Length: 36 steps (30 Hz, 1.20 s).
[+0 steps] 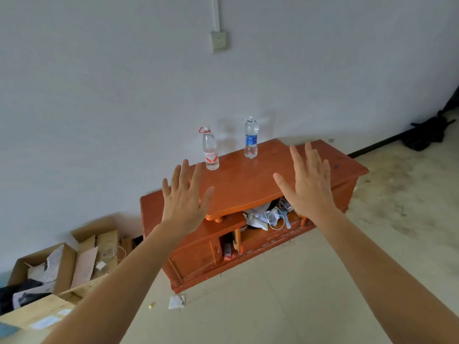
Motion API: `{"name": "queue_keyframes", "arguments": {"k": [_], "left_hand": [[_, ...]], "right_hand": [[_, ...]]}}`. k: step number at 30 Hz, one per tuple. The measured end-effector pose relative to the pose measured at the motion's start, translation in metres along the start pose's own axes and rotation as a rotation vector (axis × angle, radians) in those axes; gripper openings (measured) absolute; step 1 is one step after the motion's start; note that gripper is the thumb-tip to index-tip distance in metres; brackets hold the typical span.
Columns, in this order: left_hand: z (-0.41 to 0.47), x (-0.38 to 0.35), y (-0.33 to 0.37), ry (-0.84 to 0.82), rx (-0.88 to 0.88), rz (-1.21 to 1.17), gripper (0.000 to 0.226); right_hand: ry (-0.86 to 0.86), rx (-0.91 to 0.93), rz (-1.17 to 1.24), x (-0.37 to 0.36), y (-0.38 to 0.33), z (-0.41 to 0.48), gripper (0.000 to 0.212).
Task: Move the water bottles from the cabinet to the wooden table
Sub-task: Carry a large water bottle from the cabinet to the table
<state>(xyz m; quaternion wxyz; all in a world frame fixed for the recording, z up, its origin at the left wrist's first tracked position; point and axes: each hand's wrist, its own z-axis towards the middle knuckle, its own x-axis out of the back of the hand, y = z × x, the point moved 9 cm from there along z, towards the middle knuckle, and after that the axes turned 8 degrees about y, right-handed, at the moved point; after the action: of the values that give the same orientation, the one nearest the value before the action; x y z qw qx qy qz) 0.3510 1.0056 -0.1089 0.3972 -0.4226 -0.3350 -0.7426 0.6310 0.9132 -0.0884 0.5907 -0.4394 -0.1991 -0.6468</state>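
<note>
Held left hand [185, 197] and right hand [308, 187] outstretched, fingers [184, 170] spread, short of upright red-label bottle [211, 151] and blue-label bottle [251, 139] on cabinet [248, 187].

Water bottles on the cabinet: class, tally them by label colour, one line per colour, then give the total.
Red-label bottle: 1
Blue-label bottle: 1
Total on the cabinet: 2

We note open cardboard boxes [65, 263] lower left, papers [47, 270] and cables [110, 252] inside. Wall socket [219, 40] upper centre; black bag [423, 136] at right edge.
</note>
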Motion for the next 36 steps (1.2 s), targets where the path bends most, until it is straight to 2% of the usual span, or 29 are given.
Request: {"name": "queue_keyframes", "arguments": {"k": [7, 14, 18, 22, 27, 32, 36], "left_hand": [[0.111, -0.065, -0.049, 0.023, 0.072, 0.029, 0.079], [0.253, -0.169, -0.095, -0.039, 0.115, -0.005, 0.079], [0.333, -0.216, -0.111, -0.075, 0.079, -0.002, 0.075], [0.376, -0.272, -0.125, -0.107, 0.11, -0.052, 0.074], [0.404, -0.351, -0.143, -0.198, 0.221, -0.063, 0.073], [0.453, -0.392, -0.153, -0.189, 0.314, -0.08, 0.072], [0.527, -0.426, -0.158, -0.117, 0.276, -0.052, 0.067]], "right_hand": [[-0.086, 0.142, 0.066, -0.114, -0.018, 0.117, 0.085], [-0.182, 0.148, 0.051, -0.241, -0.023, 0.237, 0.088], [-0.192, 0.145, 0.04, -0.295, -0.018, 0.298, 0.088], [-0.273, 0.047, 0.066, -0.363, 0.009, 0.329, 0.088], [-0.392, 0.058, 0.097, -0.464, 0.03, 0.354, 0.089], [-0.53, 0.096, 0.199, -0.551, 0.03, 0.377, 0.092], [-0.639, 0.103, 0.287, -0.629, 0.023, 0.404, 0.101]]}}
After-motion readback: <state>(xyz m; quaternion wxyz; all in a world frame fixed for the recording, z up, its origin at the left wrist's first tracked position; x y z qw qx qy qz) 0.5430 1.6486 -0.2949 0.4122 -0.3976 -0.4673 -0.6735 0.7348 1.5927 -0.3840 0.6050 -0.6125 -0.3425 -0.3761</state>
